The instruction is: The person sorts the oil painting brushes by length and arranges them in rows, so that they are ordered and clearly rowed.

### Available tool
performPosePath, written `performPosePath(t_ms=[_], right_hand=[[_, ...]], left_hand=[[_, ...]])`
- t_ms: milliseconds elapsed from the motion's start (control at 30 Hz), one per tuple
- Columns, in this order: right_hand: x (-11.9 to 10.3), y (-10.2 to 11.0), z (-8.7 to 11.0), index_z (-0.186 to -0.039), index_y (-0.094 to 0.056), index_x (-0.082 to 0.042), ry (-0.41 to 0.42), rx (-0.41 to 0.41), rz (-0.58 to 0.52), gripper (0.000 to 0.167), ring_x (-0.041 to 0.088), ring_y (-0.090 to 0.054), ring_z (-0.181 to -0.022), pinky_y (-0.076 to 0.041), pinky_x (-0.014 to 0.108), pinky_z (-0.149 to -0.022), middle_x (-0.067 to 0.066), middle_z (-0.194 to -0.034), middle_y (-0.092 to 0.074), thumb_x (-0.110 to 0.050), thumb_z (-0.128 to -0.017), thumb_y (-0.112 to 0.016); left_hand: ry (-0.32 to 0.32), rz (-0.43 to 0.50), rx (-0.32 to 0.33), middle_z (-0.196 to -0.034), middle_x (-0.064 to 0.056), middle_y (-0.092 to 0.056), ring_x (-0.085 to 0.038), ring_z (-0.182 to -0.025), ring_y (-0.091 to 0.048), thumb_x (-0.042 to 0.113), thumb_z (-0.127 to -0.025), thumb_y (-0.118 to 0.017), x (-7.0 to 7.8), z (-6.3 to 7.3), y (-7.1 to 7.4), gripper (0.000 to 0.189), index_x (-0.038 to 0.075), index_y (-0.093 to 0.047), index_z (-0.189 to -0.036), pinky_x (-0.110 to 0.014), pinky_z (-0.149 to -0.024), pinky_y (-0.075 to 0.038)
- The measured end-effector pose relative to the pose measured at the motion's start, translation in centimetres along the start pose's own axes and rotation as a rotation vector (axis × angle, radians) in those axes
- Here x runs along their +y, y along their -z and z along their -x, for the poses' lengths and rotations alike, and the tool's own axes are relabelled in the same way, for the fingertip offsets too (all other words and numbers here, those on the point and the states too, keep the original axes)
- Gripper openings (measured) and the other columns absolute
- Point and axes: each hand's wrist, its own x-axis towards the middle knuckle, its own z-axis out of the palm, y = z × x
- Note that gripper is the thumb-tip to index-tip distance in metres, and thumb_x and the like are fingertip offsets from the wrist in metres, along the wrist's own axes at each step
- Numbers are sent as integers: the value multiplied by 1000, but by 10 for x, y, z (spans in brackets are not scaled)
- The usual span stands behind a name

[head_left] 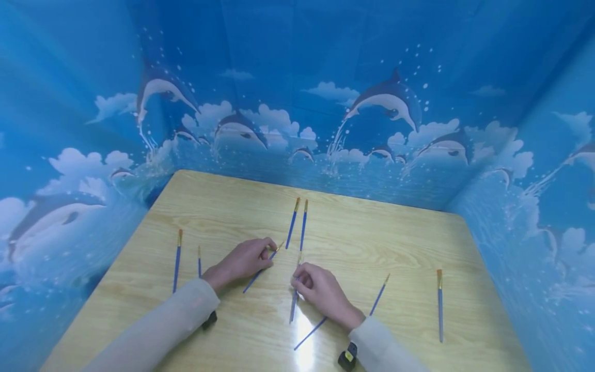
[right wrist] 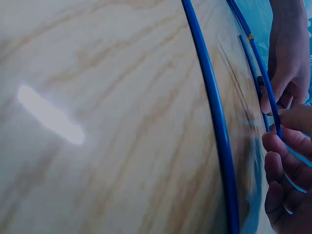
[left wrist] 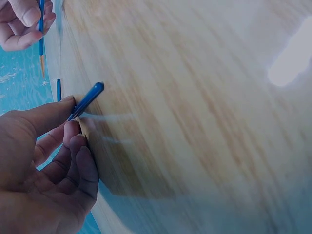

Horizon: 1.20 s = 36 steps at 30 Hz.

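Over the middle of the table, my left hand (head_left: 248, 258) pinches a slim blue paintbrush (head_left: 252, 280) between thumb and fingertips. The brush slants, bristles toward the far side; its rounded handle end (left wrist: 95, 93) points out of the fingers in the left wrist view. Just to the right, my right hand (head_left: 321, 289) pinches another blue-handled paintbrush (head_left: 293, 306) by thumb and forefinger, its bristles also pointing away from me. Beyond the hands lie two paintbrushes, a left one (head_left: 291, 227) and a right one (head_left: 303, 227), almost parallel. The right fingers are close to their handle ends.
Two paintbrushes lie at left, one longer (head_left: 177, 266) and one partly hidden by the left wrist (head_left: 199, 264). By the right forearm are a slanted brush (head_left: 379, 297) and a blue handle (head_left: 310, 333). A flat brush (head_left: 440, 307) lies far right. Dolphin-print curtains (head_left: 297, 62) surround the wooden table (head_left: 409, 232).
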Motion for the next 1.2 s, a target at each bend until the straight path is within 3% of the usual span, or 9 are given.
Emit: performPosePath(t_ms=[700, 967, 1200], right_hand=[[-7, -12, -1, -109, -76, -18, 62, 0, 152, 10, -1, -58, -80, -52, 20, -75, -12, -91, -70, -24, -101, -77], [-9, -15, 1, -107, -78, -19, 117, 33, 272, 10, 2, -57, -83, -53, 28, -84, -11, -91, -70, -23, -98, -78], [-9, -16, 3, -110, -77, -18, 106, 20, 280, 12, 3, -57, -87, -54, 33, -89, -10, -94, -69, -21, -99, -76]], left_hand=[[-7, -2, 8, -89, 5, -63, -11, -77, -57, 14, -98, -79, 0, 0, 0, 38, 12, -68, -134, -29, -72, -51], [5, 1, 6, -88, 6, -63, -10, -77, -58, 16, -98, -80, 0, -1, -1, 38, 14, -68, -135, -29, -74, -52], [7, -3, 10, -89, 5, -63, -11, -78, -58, 16, -98, -80, 0, -1, -1, 39, 14, -69, -134, -30, -74, -52]])
